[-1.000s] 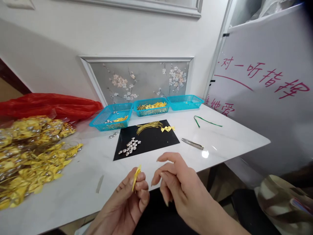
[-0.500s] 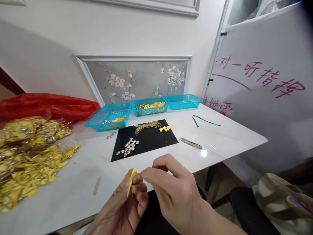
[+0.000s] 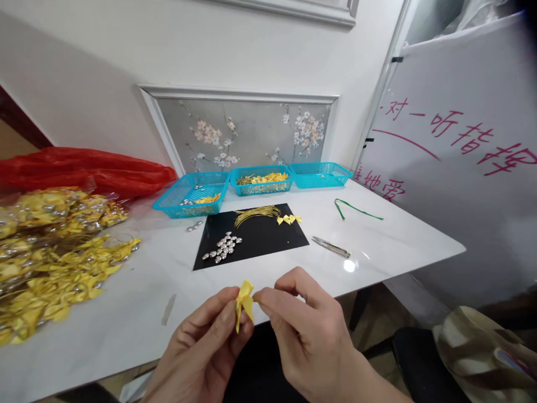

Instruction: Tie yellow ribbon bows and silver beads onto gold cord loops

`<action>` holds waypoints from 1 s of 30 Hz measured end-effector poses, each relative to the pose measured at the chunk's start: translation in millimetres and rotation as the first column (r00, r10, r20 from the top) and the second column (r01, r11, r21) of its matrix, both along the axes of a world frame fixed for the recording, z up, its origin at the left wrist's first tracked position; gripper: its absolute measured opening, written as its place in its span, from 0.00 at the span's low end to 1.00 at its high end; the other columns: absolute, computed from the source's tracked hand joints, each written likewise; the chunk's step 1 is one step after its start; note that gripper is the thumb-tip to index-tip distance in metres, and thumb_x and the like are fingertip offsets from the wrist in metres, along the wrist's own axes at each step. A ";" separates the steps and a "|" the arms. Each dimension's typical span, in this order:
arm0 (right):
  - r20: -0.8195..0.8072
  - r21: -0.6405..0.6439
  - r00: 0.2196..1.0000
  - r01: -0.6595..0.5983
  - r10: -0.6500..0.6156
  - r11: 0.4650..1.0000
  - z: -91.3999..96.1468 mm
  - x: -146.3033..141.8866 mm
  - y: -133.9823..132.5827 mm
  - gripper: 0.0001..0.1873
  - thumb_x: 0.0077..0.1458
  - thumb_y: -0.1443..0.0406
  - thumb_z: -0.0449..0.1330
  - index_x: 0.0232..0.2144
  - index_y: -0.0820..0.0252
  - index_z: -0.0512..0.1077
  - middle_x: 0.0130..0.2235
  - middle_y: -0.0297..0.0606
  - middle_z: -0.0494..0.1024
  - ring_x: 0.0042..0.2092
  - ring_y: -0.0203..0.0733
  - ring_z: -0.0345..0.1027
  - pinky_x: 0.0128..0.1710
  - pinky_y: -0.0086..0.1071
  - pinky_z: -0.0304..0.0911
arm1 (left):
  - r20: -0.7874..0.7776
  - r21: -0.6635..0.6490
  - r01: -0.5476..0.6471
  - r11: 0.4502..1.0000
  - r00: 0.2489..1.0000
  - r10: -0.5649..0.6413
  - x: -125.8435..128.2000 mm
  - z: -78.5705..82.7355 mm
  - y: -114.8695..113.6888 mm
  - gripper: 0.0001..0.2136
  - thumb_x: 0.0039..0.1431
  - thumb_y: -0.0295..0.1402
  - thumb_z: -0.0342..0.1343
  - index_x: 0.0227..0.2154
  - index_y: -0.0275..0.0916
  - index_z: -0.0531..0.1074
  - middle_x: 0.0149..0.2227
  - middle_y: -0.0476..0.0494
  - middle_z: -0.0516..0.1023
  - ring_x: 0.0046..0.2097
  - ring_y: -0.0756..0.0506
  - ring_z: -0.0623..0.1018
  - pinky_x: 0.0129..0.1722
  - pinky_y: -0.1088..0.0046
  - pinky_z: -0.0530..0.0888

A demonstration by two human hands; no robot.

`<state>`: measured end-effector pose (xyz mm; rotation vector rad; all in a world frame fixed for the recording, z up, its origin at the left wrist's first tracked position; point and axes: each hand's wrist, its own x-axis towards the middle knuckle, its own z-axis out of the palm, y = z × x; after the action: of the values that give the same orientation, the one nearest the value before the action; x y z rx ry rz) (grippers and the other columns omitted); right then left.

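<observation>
Between the thumb and fingers of my left hand [image 3: 210,341] is a yellow ribbon bow [image 3: 244,302], held just past the table's near edge. My right hand [image 3: 310,324] is closed in a pinch at the bow's right side; whatever its fingertips grip is too small to make out. Beyond the hands lies a black mat [image 3: 255,240]. On it are a cluster of silver beads [image 3: 225,247], a bundle of gold cords [image 3: 257,214] and several small yellow bows [image 3: 289,219].
Thread snips [image 3: 331,247] and a green cord [image 3: 356,209] lie right of the mat. Blue baskets [image 3: 191,210] line the wall. Yellow bow-and-bead strands [image 3: 62,274] and a red bag [image 3: 84,173] cover the table's left side. A whiteboard [image 3: 453,212] stands at right.
The bow in my left hand has turned from edge-on to showing its loops and tails. Both hands have shifted slightly right in view. My right hand's pinch stays beside the bow.
</observation>
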<state>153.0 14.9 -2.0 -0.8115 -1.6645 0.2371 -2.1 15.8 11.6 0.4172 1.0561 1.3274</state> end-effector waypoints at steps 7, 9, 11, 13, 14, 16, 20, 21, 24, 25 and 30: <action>-0.037 -0.084 0.997 -0.075 0.072 0.994 -2.9 4.3 -2.0 0.16 0.62 0.77 0.53 0.39 0.62 0.80 0.32 0.39 0.69 0.30 0.36 0.67 0.26 0.28 0.65 | -0.177 0.103 0.074 0.992 0.983 -0.055 -2.7 -3.0 -4.3 0.17 0.30 0.37 0.80 0.28 0.43 0.86 0.30 0.46 0.86 0.31 0.48 0.82 0.33 0.82 0.81; -0.067 -0.128 0.992 -0.110 0.103 0.986 -3.9 4.1 -1.7 0.14 0.63 0.75 0.55 0.38 0.60 0.80 0.32 0.38 0.71 0.30 0.36 0.68 0.27 0.27 0.66 | -0.223 0.142 0.140 0.980 0.969 -0.106 -5.9 -4.0 -5.8 0.14 0.36 0.38 0.79 0.28 0.43 0.86 0.30 0.45 0.86 0.30 0.48 0.82 0.33 0.81 0.81; -0.083 -0.163 0.990 -0.127 0.115 0.978 -5.4 3.2 -1.2 0.13 0.63 0.73 0.56 0.37 0.59 0.81 0.31 0.37 0.72 0.30 0.35 0.69 0.27 0.26 0.66 | -0.271 0.167 0.181 0.969 0.954 -0.131 -9.3 -5.2 -7.2 0.13 0.40 0.40 0.77 0.29 0.42 0.86 0.28 0.45 0.85 0.30 0.49 0.80 0.33 0.81 0.80; -0.081 -0.178 0.991 -0.123 0.110 0.976 -7.4 2.2 -0.7 0.12 0.63 0.72 0.57 0.36 0.59 0.81 0.30 0.37 0.72 0.29 0.35 0.68 0.26 0.26 0.65 | -0.302 0.169 0.205 0.964 0.942 -0.148 -11.2 -5.6 -8.8 0.13 0.41 0.41 0.76 0.29 0.42 0.86 0.26 0.46 0.83 0.29 0.49 0.79 0.33 0.81 0.80; -0.076 -0.179 0.991 -0.118 0.105 0.977 -8.4 1.7 -0.5 0.13 0.63 0.72 0.57 0.36 0.59 0.81 0.30 0.37 0.71 0.28 0.34 0.67 0.25 0.26 0.64 | -0.309 0.165 0.211 0.963 0.939 -0.153 -11.2 -5.1 -9.8 0.12 0.42 0.41 0.76 0.29 0.41 0.86 0.26 0.46 0.83 0.30 0.49 0.79 0.33 0.81 0.79; -0.063 -0.166 0.993 -0.112 0.103 0.980 -10.6 1.2 -0.1 0.14 0.63 0.73 0.56 0.36 0.59 0.81 0.29 0.36 0.70 0.28 0.34 0.66 0.25 0.26 0.63 | -0.306 0.149 0.200 0.968 0.941 -0.147 -8.9 -2.3 -11.9 0.12 0.42 0.40 0.76 0.29 0.41 0.86 0.26 0.46 0.84 0.30 0.49 0.79 0.33 0.80 0.79; -0.015 -0.109 0.996 -0.092 0.091 0.990 -14.3 2.5 0.6 0.17 0.62 0.76 0.53 0.37 0.57 0.81 0.30 0.36 0.69 0.28 0.34 0.66 0.24 0.26 0.62 | -0.280 0.108 0.115 0.987 0.957 -0.081 0.3 7.8 -15.7 0.11 0.38 0.38 0.77 0.26 0.41 0.86 0.25 0.46 0.84 0.29 0.49 0.78 0.32 0.80 0.78; 0.001 -0.094 0.996 -0.085 0.085 0.992 -14.8 3.2 0.7 0.17 0.62 0.76 0.53 0.37 0.57 0.81 0.31 0.36 0.69 0.28 0.35 0.66 0.24 0.26 0.62 | -0.278 0.101 0.102 0.990 0.958 -0.071 2.0 9.8 -16.2 0.11 0.37 0.37 0.77 0.26 0.41 0.85 0.25 0.46 0.83 0.29 0.49 0.78 0.32 0.80 0.77; 0.036 -0.045 0.997 -0.064 0.066 0.997 -15.4 5.2 0.6 0.18 0.62 0.78 0.52 0.37 0.58 0.80 0.31 0.37 0.69 0.28 0.35 0.66 0.24 0.26 0.63 | -0.279 0.084 0.093 0.992 0.958 -0.066 3.0 10.8 -16.2 0.12 0.35 0.38 0.77 0.25 0.41 0.85 0.25 0.47 0.83 0.29 0.49 0.78 0.31 0.80 0.77; 0.047 -0.027 0.997 -0.058 0.059 0.998 -15.4 5.7 0.6 0.18 0.62 0.78 0.53 0.37 0.58 0.80 0.31 0.37 0.69 0.29 0.34 0.66 0.24 0.26 0.63 | -0.282 0.082 0.103 0.991 0.957 -0.076 2.0 9.3 -15.8 0.12 0.36 0.38 0.77 0.26 0.42 0.86 0.25 0.47 0.83 0.29 0.49 0.78 0.31 0.81 0.77; 0.092 0.005 0.994 -0.060 0.059 0.998 -15.0 6.1 1.1 0.17 0.61 0.79 0.53 0.34 0.60 0.79 0.31 0.37 0.69 0.29 0.35 0.66 0.24 0.26 0.62 | -0.297 0.104 0.222 0.970 0.937 -0.182 -6.1 -2.9 -13.7 0.13 0.40 0.41 0.76 0.29 0.42 0.86 0.27 0.46 0.84 0.29 0.49 0.78 0.31 0.80 0.77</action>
<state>159.1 16.0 -17.0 -0.7777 -1.7768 0.2374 -8.2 2.1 8.7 0.8199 1.1288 1.1793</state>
